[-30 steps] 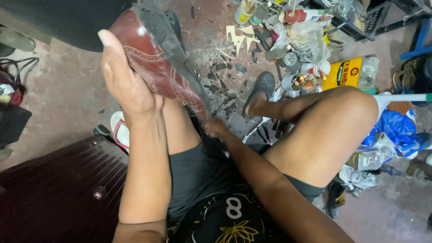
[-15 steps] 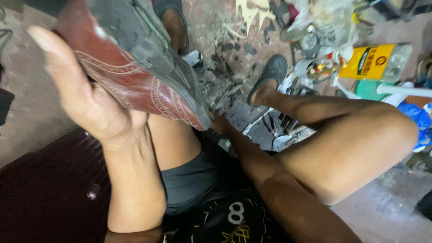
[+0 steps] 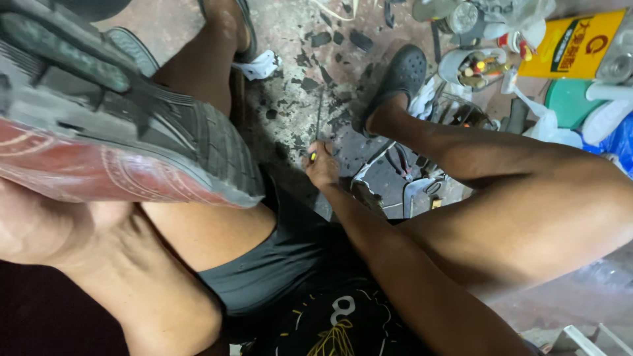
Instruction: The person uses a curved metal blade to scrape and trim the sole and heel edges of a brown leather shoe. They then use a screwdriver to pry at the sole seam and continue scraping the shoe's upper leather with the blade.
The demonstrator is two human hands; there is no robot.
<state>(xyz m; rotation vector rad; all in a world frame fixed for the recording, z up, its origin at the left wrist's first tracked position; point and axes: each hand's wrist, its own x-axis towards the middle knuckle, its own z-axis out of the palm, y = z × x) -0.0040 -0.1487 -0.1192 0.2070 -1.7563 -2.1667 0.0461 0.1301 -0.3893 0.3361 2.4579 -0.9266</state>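
A: Well, start with the biggest thing: the shoe (image 3: 112,132) fills the upper left of the view, dark red upper, black treaded sole turned up and toward the camera.

B: And what carries it?

A: The left hand (image 3: 46,224), from underneath. Its grip is wrapped against the upper, palm cupping it, though the fingertips are hidden behind the shoe. It hangs above the left thigh, well off the floor (image 3: 297,59).

B: Where's the right hand (image 3: 321,168)?

A: Down between the knees, low over the floor near its stained, flaked patch. The fingers are pressed together around a thin tool (image 3: 317,125) with a yellow-and-black handle; its slim shaft points away toward the far edge of the floor.

B: So how to do this well?

A: My judgement: steady the shoe on the thigh rather than in the air, sole facing up, so the tool meets a firm surface. Hold the tool close to the working end for control.

B: Anything nearby to mind?

A: A yellow can (image 3: 572,45) and a small cup (image 3: 471,66) of bits sit by the right foot, well apart from both hands.
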